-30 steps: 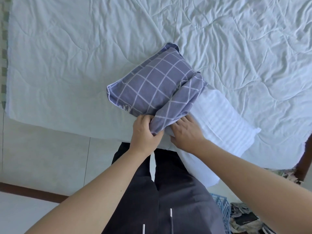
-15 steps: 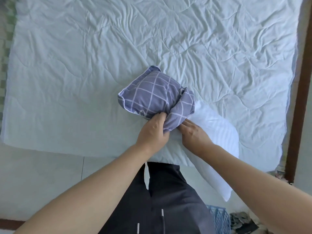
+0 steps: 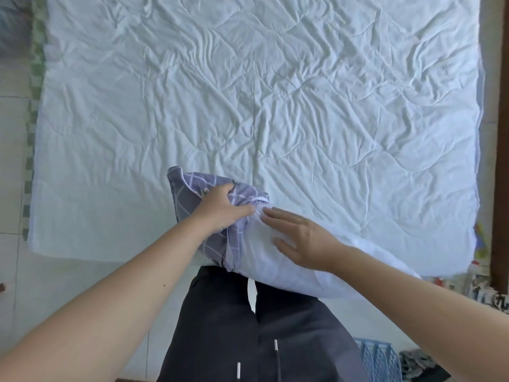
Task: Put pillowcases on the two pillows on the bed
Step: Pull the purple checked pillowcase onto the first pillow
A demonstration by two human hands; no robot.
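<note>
A white pillow [image 3: 278, 260] lies at the bed's near edge, its left end inside a blue-grey checked pillowcase [image 3: 190, 197]. The case is bunched round that end. My left hand [image 3: 223, 208] grips the gathered fabric at the case's opening. My right hand [image 3: 300, 238] lies flat on the bare white pillow just right of the opening, fingers straight and spread. The pillow's right end hangs over the bed edge toward my legs. Only this one pillow is in view.
The bed [image 3: 275, 92] is covered by a wrinkled white quilted cover. A wooden frame [image 3: 495, 133] runs down the right side. A blue plastic basket [image 3: 377, 362] and scattered clothes sit on the floor at bottom right. Pale tile floor lies to the left.
The view has tilted up the bed. My left hand has shifted up onto the bunched case. My right hand let go of the case edge and now lies flat on the pillow.
</note>
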